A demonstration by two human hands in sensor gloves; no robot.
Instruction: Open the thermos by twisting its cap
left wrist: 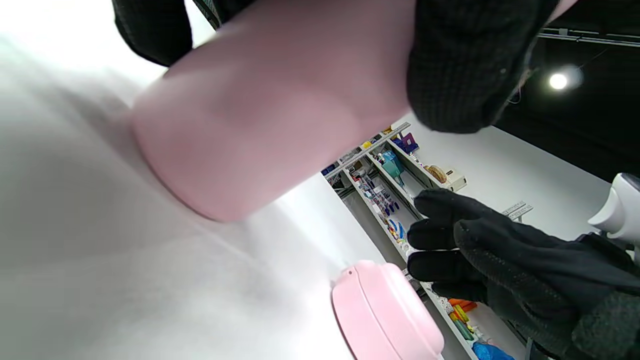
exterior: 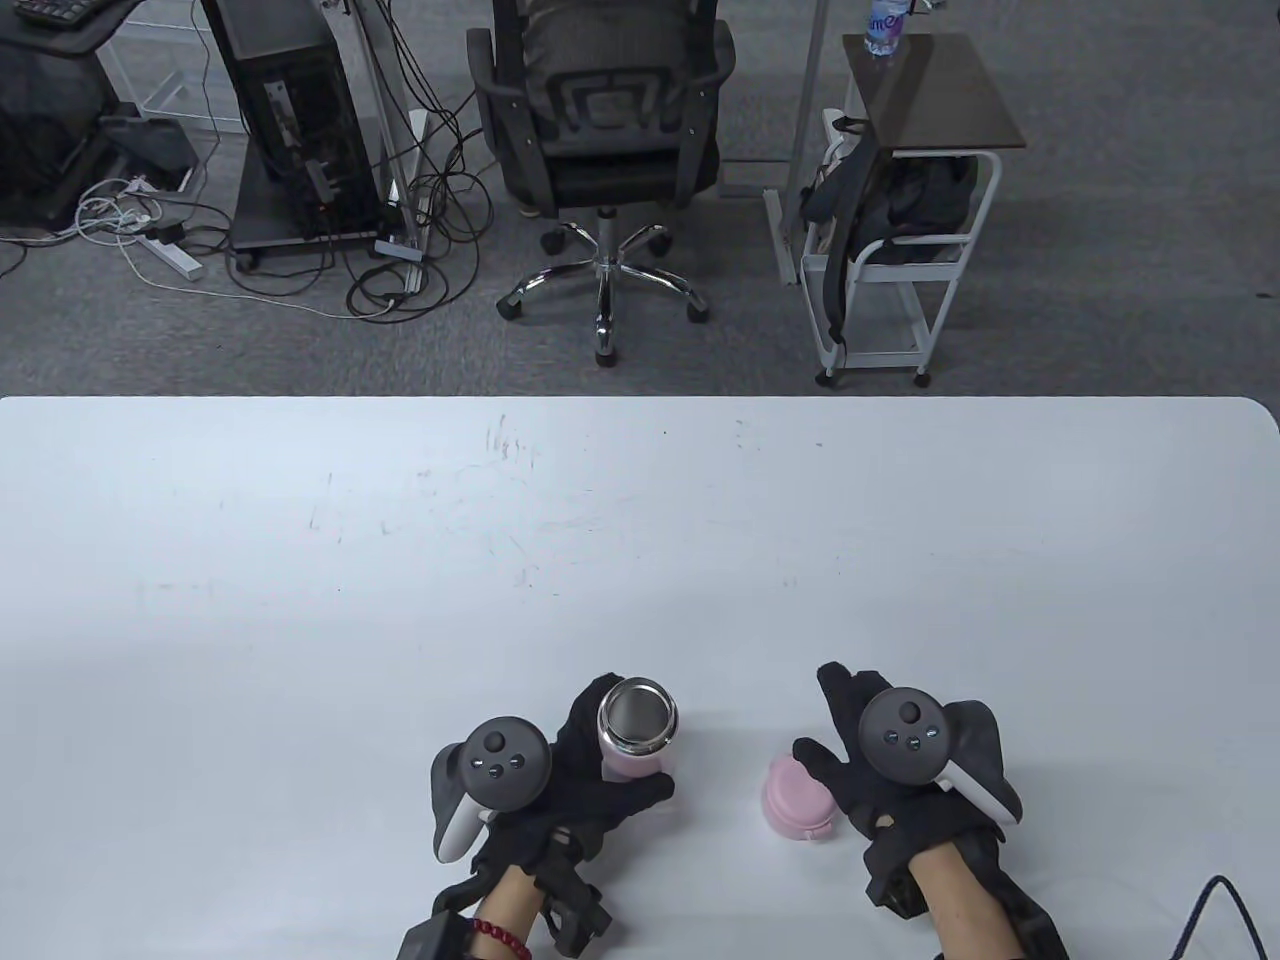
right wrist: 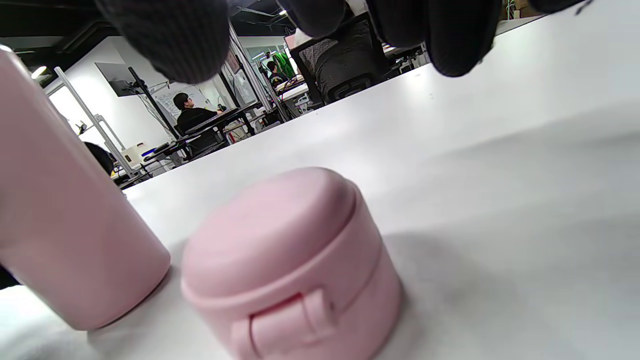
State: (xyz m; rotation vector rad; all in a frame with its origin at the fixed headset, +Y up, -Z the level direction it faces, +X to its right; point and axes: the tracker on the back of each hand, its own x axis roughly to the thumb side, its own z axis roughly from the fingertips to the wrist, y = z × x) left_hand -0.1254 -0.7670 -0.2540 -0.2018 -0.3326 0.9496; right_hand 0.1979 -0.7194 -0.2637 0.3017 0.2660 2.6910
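I see the pink thermos [exterior: 637,735] standing upright near the table's [exterior: 640,520] front edge, long axis vertical, steel mouth open to the ceiling. My left hand [exterior: 560,790] wraps its body, thumb across the front. The cap [exterior: 797,797] sits dome-up to its right, apart. My right hand [exterior: 900,770] hovers just beside the cap, fingers spread, seemingly not touching it.

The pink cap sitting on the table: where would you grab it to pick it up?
Probably around the pink cap's round side wall, coming from above: it sits dome up on the table, with the right hand open just beside it.
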